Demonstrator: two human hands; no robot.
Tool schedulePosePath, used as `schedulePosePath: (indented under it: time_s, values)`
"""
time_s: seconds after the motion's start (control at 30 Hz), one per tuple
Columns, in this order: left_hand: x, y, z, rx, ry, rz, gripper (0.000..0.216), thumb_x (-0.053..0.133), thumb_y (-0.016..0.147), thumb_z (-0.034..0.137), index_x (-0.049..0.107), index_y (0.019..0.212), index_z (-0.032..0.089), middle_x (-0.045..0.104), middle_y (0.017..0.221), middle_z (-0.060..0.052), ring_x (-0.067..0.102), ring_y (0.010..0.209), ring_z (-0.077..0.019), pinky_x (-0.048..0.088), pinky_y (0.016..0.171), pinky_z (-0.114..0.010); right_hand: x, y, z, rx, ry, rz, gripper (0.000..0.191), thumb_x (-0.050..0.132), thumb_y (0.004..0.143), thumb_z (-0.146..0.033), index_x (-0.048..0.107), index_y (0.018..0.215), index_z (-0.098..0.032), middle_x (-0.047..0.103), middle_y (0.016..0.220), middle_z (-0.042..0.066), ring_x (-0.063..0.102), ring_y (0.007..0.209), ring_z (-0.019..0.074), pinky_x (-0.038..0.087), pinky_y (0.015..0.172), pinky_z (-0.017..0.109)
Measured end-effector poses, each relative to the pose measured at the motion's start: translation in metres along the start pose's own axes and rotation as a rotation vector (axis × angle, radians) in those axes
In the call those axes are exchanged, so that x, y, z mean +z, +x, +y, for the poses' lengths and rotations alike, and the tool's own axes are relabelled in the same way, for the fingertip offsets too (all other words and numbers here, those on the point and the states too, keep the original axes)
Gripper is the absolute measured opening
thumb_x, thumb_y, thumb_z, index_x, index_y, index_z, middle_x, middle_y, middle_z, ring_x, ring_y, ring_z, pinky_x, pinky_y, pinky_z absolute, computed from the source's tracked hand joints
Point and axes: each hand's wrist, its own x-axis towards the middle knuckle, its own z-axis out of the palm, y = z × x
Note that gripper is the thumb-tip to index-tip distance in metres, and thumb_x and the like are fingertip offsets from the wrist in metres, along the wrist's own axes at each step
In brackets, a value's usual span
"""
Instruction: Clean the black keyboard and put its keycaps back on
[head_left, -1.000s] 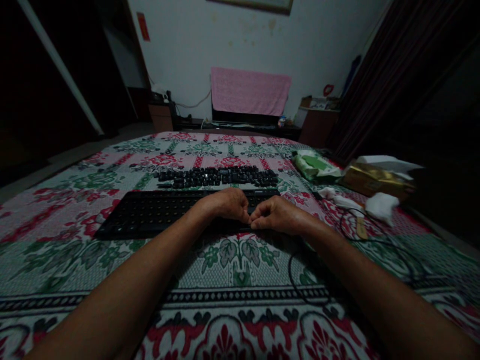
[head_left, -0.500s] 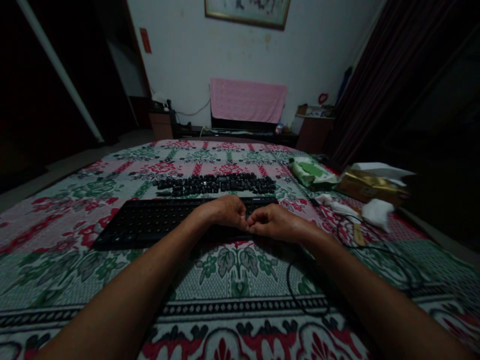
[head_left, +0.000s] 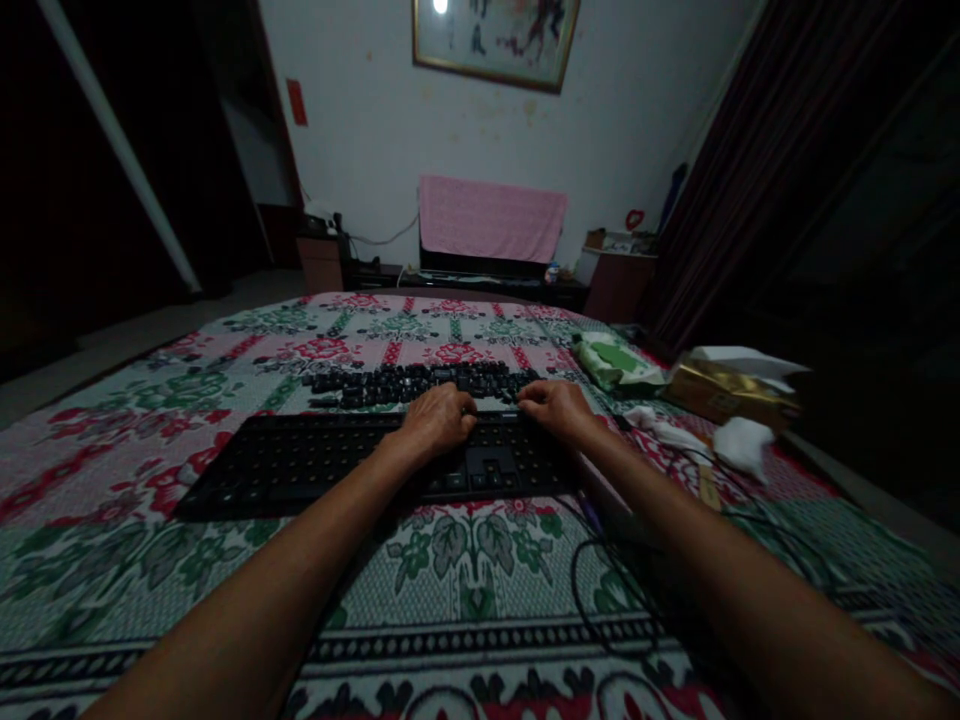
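A black keyboard (head_left: pixel 300 465) lies across the flowered bedspread (head_left: pixel 465 560); most of its key sockets look bare, with a few keys at its near right. Loose black keycaps (head_left: pixel 390 382) lie in rows just behind it. My left hand (head_left: pixel 439 420) rests on the keyboard's far edge, its fingers curled down beside the keycaps. Over the far right corner, my right hand (head_left: pixel 556 408) has its fingertips pinched at the end of the keycap rows. What either hand holds is too dark to make out.
A black cable (head_left: pixel 592 590) loops on the cover near my right forearm. To the right lie a green packet (head_left: pixel 615 362), a gold tissue box (head_left: pixel 720 392) and crumpled white tissues (head_left: pixel 739 440). A pink cloth (head_left: pixel 491 218) covers something at the far wall.
Both hands were pinched together at the keyboard's near edge; they have parted and moved forward to its far edge by the keycaps. The view has tilted up.
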Motion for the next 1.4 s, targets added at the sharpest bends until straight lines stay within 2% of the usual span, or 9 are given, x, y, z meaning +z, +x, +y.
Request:
schedulePosePath:
  time_s: [0.27, 0.57, 0.67, 0.73, 0.83, 0.97, 1.13, 1.3, 1.4]
  values:
    - [0.000, 0.001, -0.003, 0.007, 0.022, -0.050, 0.031, 0.045, 0.075, 0.032, 0.066, 0.095, 0.021, 0.062, 0.096, -0.009, 0.056, 0.093, -0.0228, 0.042, 0.081, -0.030, 0.018, 0.029, 0.002, 0.036, -0.210, -0.023, 0.026, 0.056, 0.071, -0.035, 0.069, 0.090, -0.023, 0.069, 0.088, 0.004, 0.061, 0.082, 0.0176, 0.042, 0.069, 0.023]
    - [0.002, 0.001, -0.002, -0.002, 0.005, -0.052, 0.032, 0.046, 0.074, 0.033, 0.067, 0.094, 0.019, 0.063, 0.097, -0.010, 0.056, 0.092, -0.0230, 0.042, 0.081, -0.031, 0.025, 0.035, 0.000, 0.146, -0.238, -0.041, 0.021, 0.057, 0.068, -0.034, 0.071, 0.080, -0.025, 0.069, 0.082, 0.004, 0.061, 0.077, 0.0177, 0.041, 0.063, 0.023]
    - [0.002, 0.002, -0.003, 0.006, -0.020, -0.033, 0.032, 0.046, 0.074, 0.033, 0.067, 0.095, 0.020, 0.063, 0.097, -0.009, 0.056, 0.094, -0.0220, 0.041, 0.082, -0.029, 0.022, 0.030, -0.002, 0.112, -0.204, 0.002, 0.021, 0.055, 0.070, -0.032, 0.071, 0.081, -0.024, 0.069, 0.081, 0.005, 0.061, 0.077, 0.0175, 0.041, 0.066, 0.024]
    - [0.002, 0.002, -0.003, -0.001, -0.061, 0.021, 0.032, 0.046, 0.075, 0.033, 0.067, 0.096, 0.020, 0.064, 0.098, -0.007, 0.057, 0.092, -0.0203, 0.041, 0.083, -0.028, 0.017, 0.022, -0.004, 0.016, -0.151, 0.055, 0.021, 0.053, 0.074, -0.030, 0.070, 0.083, -0.022, 0.069, 0.081, 0.004, 0.060, 0.077, 0.0165, 0.041, 0.069, 0.024]
    - [0.002, 0.005, -0.001, -0.009, -0.200, 0.091, 0.031, 0.046, 0.075, 0.032, 0.067, 0.094, 0.020, 0.066, 0.094, -0.006, 0.059, 0.085, -0.0175, 0.042, 0.081, -0.026, 0.009, 0.002, -0.010, -0.172, -0.048, 0.179, 0.021, 0.050, 0.078, -0.029, 0.068, 0.085, -0.021, 0.067, 0.085, 0.003, 0.059, 0.078, 0.0147, 0.040, 0.071, 0.023]
    - [0.005, 0.008, 0.003, -0.033, -0.491, -0.021, 0.031, 0.049, 0.073, 0.032, 0.067, 0.092, 0.016, 0.067, 0.080, -0.004, 0.058, 0.072, -0.0138, 0.044, 0.067, -0.023, 0.003, -0.027, -0.016, -0.294, 0.023, 0.218, 0.023, 0.047, 0.082, -0.030, 0.066, 0.089, -0.020, 0.065, 0.084, 0.005, 0.058, 0.076, 0.0144, 0.041, 0.071, 0.024]
    - [0.006, 0.005, 0.006, -0.091, -0.835, -0.228, 0.033, 0.050, 0.074, 0.033, 0.063, 0.096, 0.013, 0.064, 0.072, -0.002, 0.053, 0.057, -0.0089, 0.039, 0.049, -0.019, 0.009, -0.044, -0.018, -0.332, 0.105, 0.239, 0.021, 0.047, 0.083, -0.028, 0.064, 0.092, -0.021, 0.066, 0.086, 0.005, 0.059, 0.081, 0.0152, 0.043, 0.075, 0.025]
    - [0.005, 0.003, 0.006, -0.094, -1.012, -0.256, 0.025, 0.054, 0.072, 0.034, 0.064, 0.084, 0.013, 0.062, 0.067, -0.001, 0.052, 0.056, -0.0072, 0.040, 0.049, -0.017, 0.011, -0.046, -0.019, -0.356, 0.131, 0.221, 0.021, 0.046, 0.084, -0.028, 0.063, 0.092, -0.021, 0.066, 0.088, 0.005, 0.059, 0.082, 0.0153, 0.043, 0.076, 0.026]
    - [0.004, 0.004, 0.009, -0.176, -1.066, -0.255, 0.022, 0.057, 0.070, 0.032, 0.064, 0.079, 0.012, 0.062, 0.066, -0.002, 0.054, 0.057, -0.0076, 0.042, 0.052, -0.018, 0.011, -0.047, -0.021, -0.382, 0.183, 0.223, 0.019, 0.047, 0.083, -0.026, 0.063, 0.090, -0.020, 0.065, 0.086, 0.005, 0.059, 0.081, 0.0147, 0.043, 0.075, 0.025]
